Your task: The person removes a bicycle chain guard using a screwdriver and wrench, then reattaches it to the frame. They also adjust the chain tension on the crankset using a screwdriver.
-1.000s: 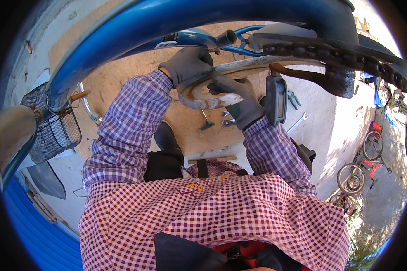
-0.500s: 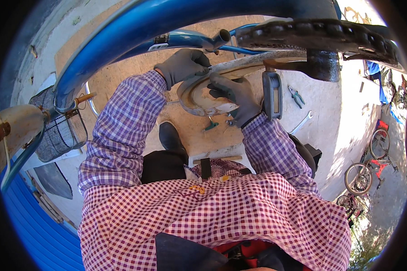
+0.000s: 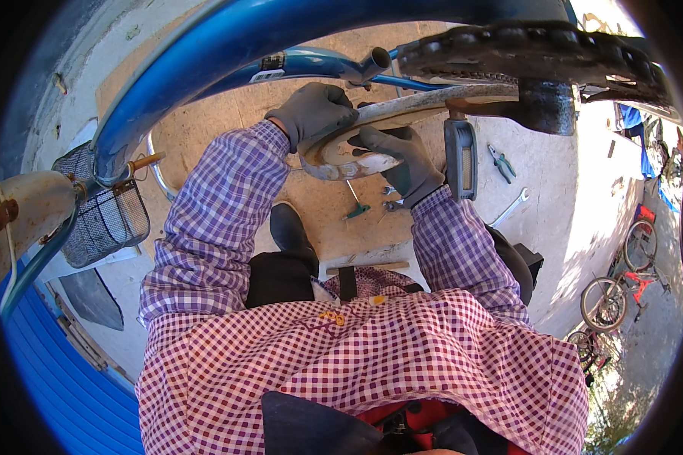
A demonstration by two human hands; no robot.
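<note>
A curved, rust-stained pale metal guard point(image 3: 425, 100) stretches between my two gloved hands, its rounded end toward me; whether it is a mudguard or a chain guard I cannot tell. My left hand point(image 3: 317, 114), fingers bent, pinches the guard's left edge. Near the rounded end, my right hand point(image 3: 404, 161) is closed around its rim, thumb on the inner side. The blue bicycle frame point(image 3: 228, 57) arches above both hands. Right of them are the crank arm point(image 3: 487, 110), a pedal point(image 3: 461, 159) and the dark, greasy chainring point(image 3: 531, 53).
On the floor lie a green-handled screwdriver point(image 3: 358, 207), pliers point(image 3: 501, 163) and a wrench point(image 3: 511, 207). A black wire basket point(image 3: 102, 220) stands left. Small bicycles point(image 3: 605, 302) are at far right. My boot point(image 3: 291, 233) rests below the guard.
The guard's rounded end has tilted, showing less of its inner face and sitting slightly higher. Both hands have shifted a little right, still on the guard.
</note>
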